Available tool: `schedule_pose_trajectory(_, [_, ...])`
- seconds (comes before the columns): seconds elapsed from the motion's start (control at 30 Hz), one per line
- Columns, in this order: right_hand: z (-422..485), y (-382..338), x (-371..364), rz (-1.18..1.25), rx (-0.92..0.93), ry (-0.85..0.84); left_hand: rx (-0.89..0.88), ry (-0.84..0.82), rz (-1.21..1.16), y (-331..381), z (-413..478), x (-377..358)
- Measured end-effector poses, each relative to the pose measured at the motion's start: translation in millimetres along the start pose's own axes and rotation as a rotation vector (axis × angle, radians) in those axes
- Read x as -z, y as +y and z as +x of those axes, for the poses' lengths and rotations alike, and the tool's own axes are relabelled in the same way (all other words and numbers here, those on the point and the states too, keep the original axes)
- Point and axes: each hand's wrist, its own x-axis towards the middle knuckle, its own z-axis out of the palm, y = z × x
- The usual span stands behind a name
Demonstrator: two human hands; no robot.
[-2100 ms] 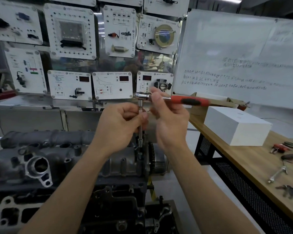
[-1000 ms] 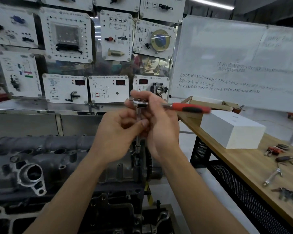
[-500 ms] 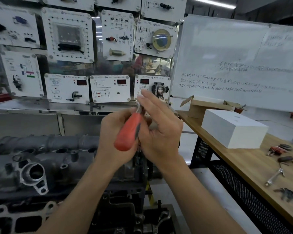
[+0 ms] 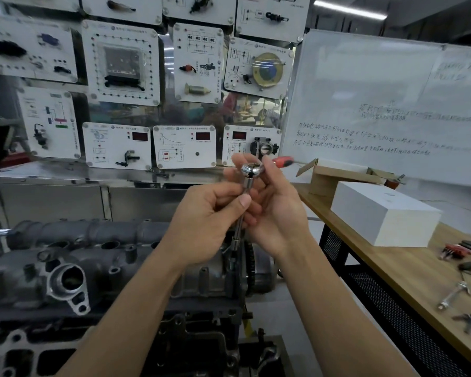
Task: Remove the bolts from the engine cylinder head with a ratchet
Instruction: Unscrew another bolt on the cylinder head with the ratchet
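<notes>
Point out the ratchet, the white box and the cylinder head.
ratchet (image 4: 253, 170): head view, chrome drive head.
white box (image 4: 378, 210): head view, top face.
cylinder head (image 4: 114, 265): head view, grey casting top.

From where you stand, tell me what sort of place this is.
Probably an automotive training workshop: a stripped engine cylinder head, wall panels of mounted car components with circuit diagrams, and a handwritten whiteboard.

Both forearms reach forward, hands together: left hand (image 4: 210, 221) pinches the ratchet (image 4: 252, 170) shaft, right hand (image 4: 275, 210) curls round its head.
</notes>
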Motion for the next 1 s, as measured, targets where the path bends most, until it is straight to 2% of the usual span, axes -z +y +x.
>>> schedule_pose_trajectory(0.03, [-1,4,0,-0.051,0.105,0.048,-0.006,0.033,0.019,0,1,0])
schedule_pose_trajectory(0.07, [-1,8,1,-0.142,0.287,0.100,-0.011,0.064,0.043,0,1,0])
schedule_pose_trajectory(0.13, [-4,14,4,-0.465,0.805,0.158,-0.040,0.085,0.103,3,0,-2])
schedule_pose_trajectory(0.2, [-7,18,7,-0.836,1.235,0.047,-0.092,0.088,0.152,6,-1,-6])
schedule_pose_trajectory(0.23, [-8,18,7,-0.952,1.328,0.003,-0.108,0.108,0.178,6,-2,-9])
schedule_pose_trajectory(0.3, [-10,17,3,-0.999,1.334,-0.014,-0.130,0.172,0.213,5,-4,-10])
schedule_pose_trajectory(0.4, [-13,16,1,-0.729,1.147,0.046,-0.110,0.246,0.247,4,-5,-6])
schedule_pose_trajectory(0.5, [-15,2,5,-0.238,0.739,0.121,-0.046,0.187,0.201,4,-6,-2])
schedule_pose_trajectory(0.6, [-7,-14,9,0.092,0.301,0.089,0.008,0.045,0.133,3,-1,3])
schedule_pose_trajectory(0.67, [6,-15,8,0.199,0.080,0.128,0.056,-0.031,0.045,2,4,2])
schedule_pose_trajectory(0.77, [16,-8,7,0.119,-0.080,0.158,0.097,-0.068,-0.026,0,8,0])
schedule_pose_trajectory(0.87, [6,0,5,-0.046,0.001,0.058,0.022,-0.024,0.087,0,6,1])
schedule_pose_trajectory(0.9, [3,3,7,-0.103,0.135,0.037,-0.002,-0.001,0.122,-1,5,1])
schedule_pose_trajectory(0.93, [-1,6,9,-0.227,0.346,0.028,-0.023,0.021,0.138,-1,4,0])
schedule_pose_trajectory(1.0, [-3,12,12,-0.638,0.851,0.075,-0.074,0.059,0.164,0,3,-5])
